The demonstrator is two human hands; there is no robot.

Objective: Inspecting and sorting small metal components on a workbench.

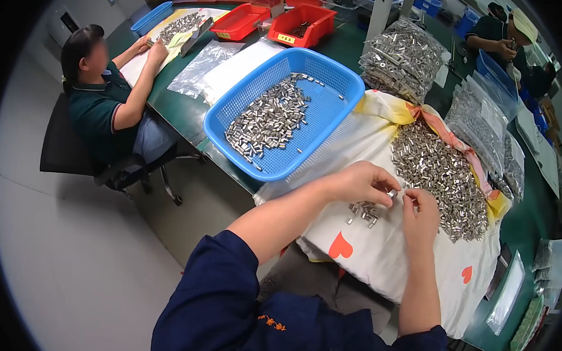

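Note:
My left hand pinches a small silver metal cylinder between thumb and fingers, over the white cloth with red hearts. Close by on the right, my right hand has its thumb and fingertips drawn together; whatever they hold, if anything, is too small to make out. A small group of metal cylinders lies on the cloth just below my left hand. Beyond my right hand spreads a large heap of the same cylinders. To the left stands a blue perforated basket with many cylinders piled in it.
Clear bags of metal parts are stacked at the back, with more bags at right. Red bins stand behind the basket. A co-worker sits at the left by another heap; another person works at far right.

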